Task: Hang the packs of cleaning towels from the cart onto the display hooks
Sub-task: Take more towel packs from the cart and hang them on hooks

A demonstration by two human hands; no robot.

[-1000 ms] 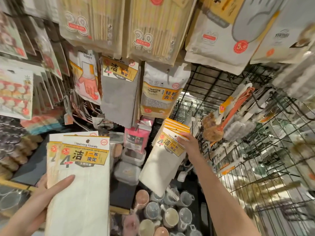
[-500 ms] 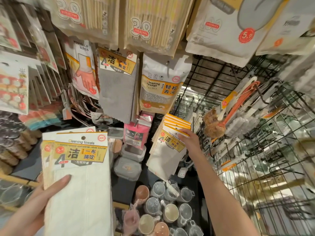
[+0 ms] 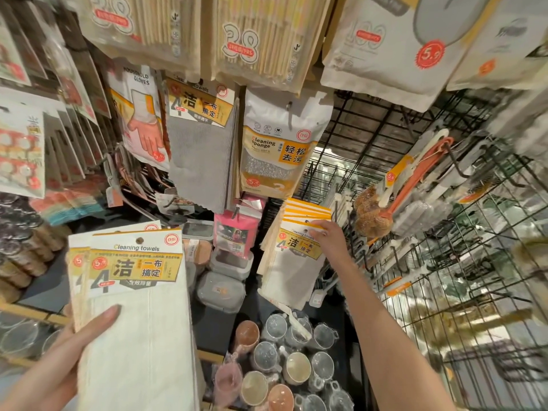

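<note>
Nearest, the left hand (image 3: 63, 355) grips a stack of white cleaning-towel packs (image 3: 133, 315), thumb across the front. Farther off, the right hand (image 3: 332, 237) pinches the header card of the front hanging pack (image 3: 292, 262), one of several on a display hook, below a cleaning sponge bag (image 3: 278, 143).

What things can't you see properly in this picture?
- Head view: the hook under the hanging towel packs is covered by the cards and the right hand.
- The left hand is partly behind the held towel packs.
- The cart is out of frame.
- The wire rack is blurred.
</note>
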